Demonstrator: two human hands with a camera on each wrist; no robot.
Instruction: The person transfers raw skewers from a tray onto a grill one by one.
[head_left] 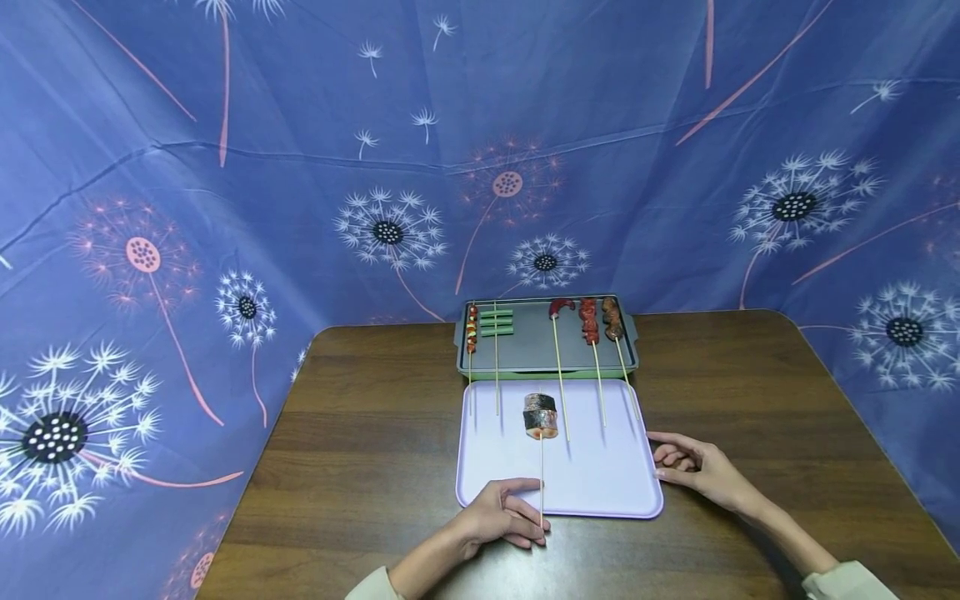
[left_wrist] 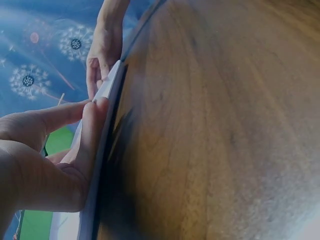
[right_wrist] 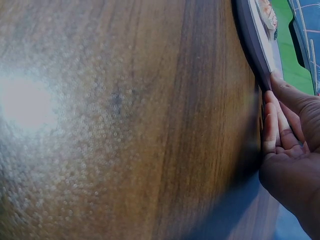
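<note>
A skewer (head_left: 541,418) bears chunky food pieces with dark and pale bands, above the lavender tray (head_left: 487,475). My left hand (head_left: 504,512) pinches the lower end of its stick near the tray's front edge. In the left wrist view, the left hand's (left_wrist: 65,150) thumb and finger meet at the tip. At the tray's right side, my right hand (head_left: 705,471) grips the rim. The right wrist view shows the right hand's (right_wrist: 292,125) thumb and fingers at that rim. Whether the food pieces touch the tray cannot be told.
Behind the tray stands a grey griddle plate (head_left: 525,354) with a green base. Several other skewers lie on it, including green pieces (head_left: 497,323) and red meat (head_left: 589,321), their sticks reaching over the tray. A patterned blue cloth (head_left: 300,208) hangs behind the wooden table (head_left: 360,433).
</note>
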